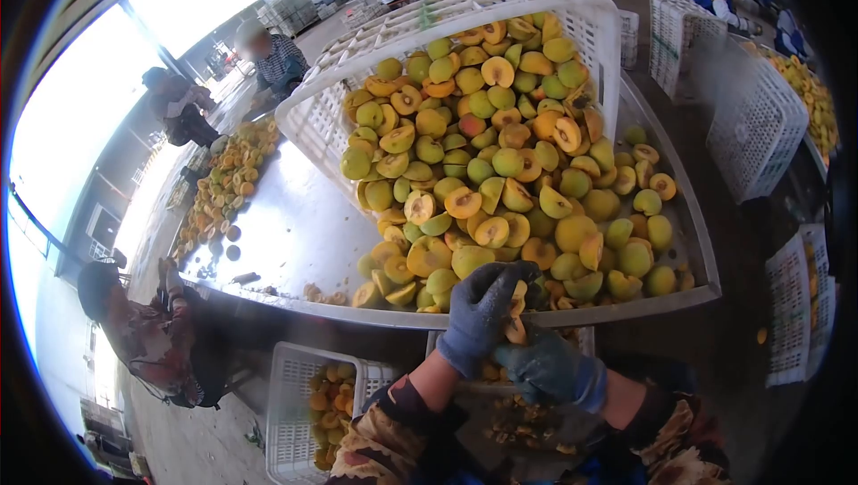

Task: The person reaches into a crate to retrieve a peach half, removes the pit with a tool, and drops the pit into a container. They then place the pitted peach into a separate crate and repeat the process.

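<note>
My left hand [481, 311], in a dark blue-grey glove, is closed around a cut piece of yellow fruit [517, 311] at the front edge of the metal table. Just below and to the right, my right hand [547, 367], in a grey-green glove, has its fingers closed beside the same piece; what they hold is hidden. Behind both hands, halved green-yellow fruits [465, 202] spill from a tipped white crate [315, 118] onto the metal table [277, 217]. Some halves show a brown stone or hollow.
A white crate of fruit [290, 418] stands on the floor at lower left, and another crate [585, 339] is under my hands. More fruit [223, 185] lies at the table's left. A person [161, 342] sits at left; others are farther back. Crates [755, 127] stand at right.
</note>
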Motion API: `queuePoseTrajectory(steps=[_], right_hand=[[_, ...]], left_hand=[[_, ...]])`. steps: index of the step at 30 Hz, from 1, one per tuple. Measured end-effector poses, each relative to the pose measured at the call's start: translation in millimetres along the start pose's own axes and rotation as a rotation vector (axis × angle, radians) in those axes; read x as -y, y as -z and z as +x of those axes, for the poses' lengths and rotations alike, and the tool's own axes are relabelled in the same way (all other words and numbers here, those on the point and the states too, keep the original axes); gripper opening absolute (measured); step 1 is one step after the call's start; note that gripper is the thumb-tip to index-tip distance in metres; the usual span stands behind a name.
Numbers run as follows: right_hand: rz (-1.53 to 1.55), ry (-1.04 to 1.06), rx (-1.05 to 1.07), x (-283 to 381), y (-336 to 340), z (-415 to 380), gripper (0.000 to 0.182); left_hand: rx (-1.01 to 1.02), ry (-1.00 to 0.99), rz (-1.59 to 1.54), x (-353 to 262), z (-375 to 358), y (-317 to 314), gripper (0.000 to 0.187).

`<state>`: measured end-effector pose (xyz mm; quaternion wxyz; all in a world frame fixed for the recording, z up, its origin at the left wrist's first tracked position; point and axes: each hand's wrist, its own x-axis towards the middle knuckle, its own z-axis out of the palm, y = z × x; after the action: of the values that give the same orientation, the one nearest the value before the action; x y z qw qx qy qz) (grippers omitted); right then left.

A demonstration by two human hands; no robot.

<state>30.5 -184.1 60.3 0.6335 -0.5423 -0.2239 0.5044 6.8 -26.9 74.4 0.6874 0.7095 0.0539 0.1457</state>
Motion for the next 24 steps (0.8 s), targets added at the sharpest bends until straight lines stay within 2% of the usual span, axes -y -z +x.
queuePoseTrajectory(steps=[3, 5, 7, 9, 11, 13, 15, 17, 18, 21, 23, 24], right_hand=[[-0.248, 0.093, -0.157, -7.1, -5.1, 5.3, 0.022], [-0.355, 0.12, -0.185, -5.4, -5.9, 2.9, 0.024], [-0.436, 0.058, -0.194, -3.9, -5.9, 1.4, 0.025], [-0.551, 0.052, -0.211, -7.2, -3.9, 2.1, 0.025], [-0.714, 0.144, -0.236, -27.3, 1.0, 9.7, 0.024], [-0.803, 0.261, -0.286, -38.6, 1.0, 17.6, 0.028], [-0.84, 0.254, -0.335, -37.1, 0.2, 15.1, 0.035], [-0.825, 0.118, -0.38, -2.6, -11.2, -1.4, 0.045], [-0.878, 0.126, -0.373, -4.9, -7.7, -0.3, 0.045], [-0.976, 0.104, -0.349, -5.8, 1.2, 0.6, 0.049], [-0.96, 0.028, -0.325, 9.2, -2.6, -5.9, 0.053], [-1.076, 0.126, -0.38, 3.9, -0.9, -5.8, 0.047]], left_hand=[[0.04, 0.185, -0.103, 1.3, 2.3, 6.2, 0.034], [0.05, 0.135, 0.012, 1.1, 0.8, 7.4, 0.034], [0.042, 0.143, -0.008, -2.2, 0.3, 6.3, 0.035], [0.018, 0.205, -0.16, -10.1, 1.3, 3.1, 0.038], [-0.031, 0.078, -0.018, -4.5, 0.1, -0.3, 0.033], [-0.069, 0.085, -0.01, 6.3, -0.1, 1.6, 0.03], [-0.096, 0.227, -0.136, 19.3, 2.3, 7.1, 0.029], [-0.125, 0.19, -0.109, 22.7, 1.5, 5.8, 0.03], [-0.14, 0.173, -0.095, 23.4, 0.8, 5.2, 0.03], [-0.141, 0.347, -0.395, 21.8, 1.2, 6.1, 0.027], [-0.106, 0.182, -0.193, 28.8, -0.3, 7.4, 0.027], [-0.089, 0.118, -0.122, 30.9, -2.6, 7.7, 0.028]])
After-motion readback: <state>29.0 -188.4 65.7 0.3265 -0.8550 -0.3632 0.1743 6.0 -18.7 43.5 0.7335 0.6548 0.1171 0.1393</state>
